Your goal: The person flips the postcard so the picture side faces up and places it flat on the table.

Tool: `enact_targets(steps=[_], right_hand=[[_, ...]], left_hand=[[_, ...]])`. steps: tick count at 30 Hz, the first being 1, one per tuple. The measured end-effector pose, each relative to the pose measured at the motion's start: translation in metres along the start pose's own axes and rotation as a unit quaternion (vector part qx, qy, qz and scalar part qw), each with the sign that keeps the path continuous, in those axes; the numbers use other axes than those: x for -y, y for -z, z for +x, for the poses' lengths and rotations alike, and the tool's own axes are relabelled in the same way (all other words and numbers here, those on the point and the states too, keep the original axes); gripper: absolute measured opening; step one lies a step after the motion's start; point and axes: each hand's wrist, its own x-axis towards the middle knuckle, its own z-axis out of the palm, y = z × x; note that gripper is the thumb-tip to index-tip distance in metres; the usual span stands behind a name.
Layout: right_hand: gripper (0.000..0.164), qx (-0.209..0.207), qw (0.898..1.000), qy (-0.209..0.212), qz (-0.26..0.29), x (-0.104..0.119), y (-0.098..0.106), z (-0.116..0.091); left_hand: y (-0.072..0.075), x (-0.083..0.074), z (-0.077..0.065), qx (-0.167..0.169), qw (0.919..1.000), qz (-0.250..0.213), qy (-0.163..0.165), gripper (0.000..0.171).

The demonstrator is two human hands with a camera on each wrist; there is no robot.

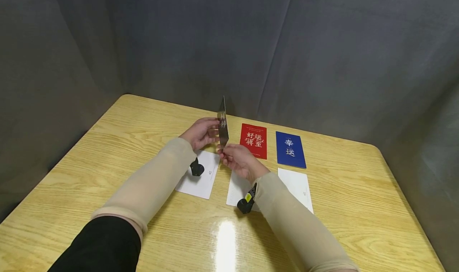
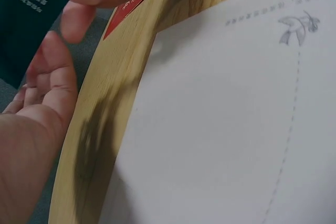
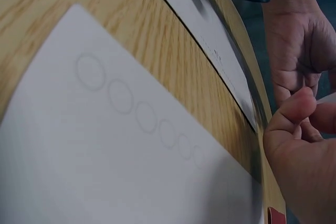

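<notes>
A dark green card [image 1: 222,124] with white lettering stands nearly edge-on, held up over the table between my hands. The thumb and fingers of my right hand [image 1: 240,158] pinch its lower near corner; in the right wrist view this right hand [image 3: 304,156] has a thin white edge between its fingertips. My left hand [image 1: 202,132] is at the card's left side, loosely extended fingers reaching its edge. In the left wrist view the green card [image 2: 23,24] partly hides the fingertips of the left hand [image 2: 44,103].
To the right lie a red card [image 1: 254,140] and a blue card [image 1: 290,150] with pale characters. Nearer me are white sheets: a left one [image 1: 202,176], a middle one [image 1: 234,188] and a right one [image 1: 297,186]. A grey curtain [image 1: 201,44] hangs behind the wooden table [image 1: 179,232].
</notes>
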Motion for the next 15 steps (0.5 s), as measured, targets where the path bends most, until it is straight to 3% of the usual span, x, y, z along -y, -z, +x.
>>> enact_targets(steps=[5, 15], right_hand=[[0.030, 0.005, 1.000, -0.006, 0.017, 0.0011, -0.0019, -0.0022], [0.032, 0.010, 0.999, -0.011, 0.050, -0.0016, -0.0016, -0.0054]], left_hand=[[-0.0013, 0.0006, 0.0008, -0.026, 0.9996, 0.010, -0.006, 0.027], [0.0002, 0.0030, 0.0019, -0.036, 0.9991, 0.020, -0.010, 0.013]])
